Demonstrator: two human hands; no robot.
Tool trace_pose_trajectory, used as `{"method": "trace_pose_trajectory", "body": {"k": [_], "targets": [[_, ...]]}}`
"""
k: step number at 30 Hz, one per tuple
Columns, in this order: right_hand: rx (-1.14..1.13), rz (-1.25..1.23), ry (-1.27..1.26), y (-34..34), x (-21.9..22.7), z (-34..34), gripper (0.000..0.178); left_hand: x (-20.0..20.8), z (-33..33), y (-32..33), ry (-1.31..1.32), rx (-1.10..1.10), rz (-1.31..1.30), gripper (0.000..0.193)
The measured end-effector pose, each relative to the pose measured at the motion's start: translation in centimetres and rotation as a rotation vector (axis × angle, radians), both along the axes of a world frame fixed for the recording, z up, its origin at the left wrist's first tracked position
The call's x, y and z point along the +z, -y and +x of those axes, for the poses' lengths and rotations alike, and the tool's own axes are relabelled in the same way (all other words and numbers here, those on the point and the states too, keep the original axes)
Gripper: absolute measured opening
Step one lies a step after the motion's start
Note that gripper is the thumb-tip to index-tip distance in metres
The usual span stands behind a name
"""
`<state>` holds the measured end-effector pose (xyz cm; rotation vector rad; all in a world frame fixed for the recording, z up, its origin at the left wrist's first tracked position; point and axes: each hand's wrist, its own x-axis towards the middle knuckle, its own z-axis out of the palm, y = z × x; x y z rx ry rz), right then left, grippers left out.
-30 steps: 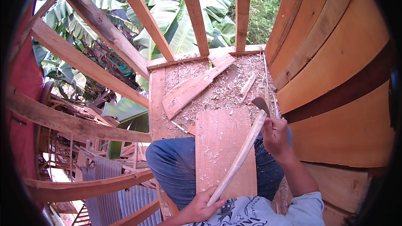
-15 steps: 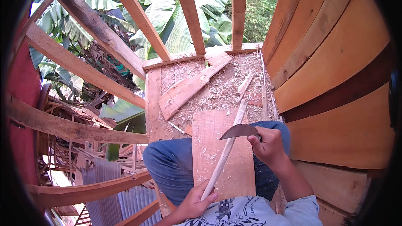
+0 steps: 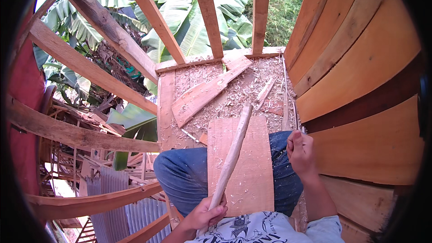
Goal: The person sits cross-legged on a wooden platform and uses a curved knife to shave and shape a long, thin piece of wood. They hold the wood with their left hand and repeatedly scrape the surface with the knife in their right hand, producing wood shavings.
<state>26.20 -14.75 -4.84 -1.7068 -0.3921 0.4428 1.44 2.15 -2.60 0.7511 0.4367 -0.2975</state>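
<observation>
A pale wooden stick (image 3: 233, 153) is gripped near its lower end by the left hand (image 3: 209, 215), the fingers wrapped around it. The stick is held at a slant, its far end leaned to the right, above a flat board (image 3: 252, 171) that is laid lengthwise across the lap; whether the two are touching cannot be told. The right hand (image 3: 302, 155) is raised over the right thigh, apart from the stick, with its fingers curled in — whether anything is clamped inside cannot be made out.

The lap is covered by blue jeans (image 3: 180, 175), dusted with specks. Beyond the board, the floor is strewn with wood shavings (image 3: 245, 91); among them a tapered plank (image 3: 202, 98) is seen on the left and a narrow offcut (image 3: 266, 91) on the right. The far side is bounded by upright slats (image 3: 208, 15) — banana leaves (image 3: 177, 27) are seen between them — and the right by a plank wall (image 3: 364, 81).
</observation>
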Motion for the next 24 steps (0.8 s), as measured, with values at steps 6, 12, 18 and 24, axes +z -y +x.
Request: {"method": "trace_pose_trajectory", "body": {"k": [6, 12, 18, 24], "targets": [[0.198, -0.099, 0.418, -0.9, 0.2, -3.6, 0.046, -0.8, 0.0, -0.7, 0.079, -0.03, -0.271, 0.04], [0.36, -0.198, 0.659, -2.0, 2.9, -4.8, 0.046, -0.9, 0.0, -0.5, 0.102, -0.051, -0.309, 0.041], [0.31, -0.31, 0.716, -2.6, 4.2, -4.6, 0.047, -1.1, -0.4, -0.3, 0.089, -0.062, -0.343, 0.043], [0.017, -0.378, 0.791, -2.1, 3.5, -0.9, 0.049, -0.6, -0.6, 0.5, 0.053, -0.122, -0.219, 0.041]]}}
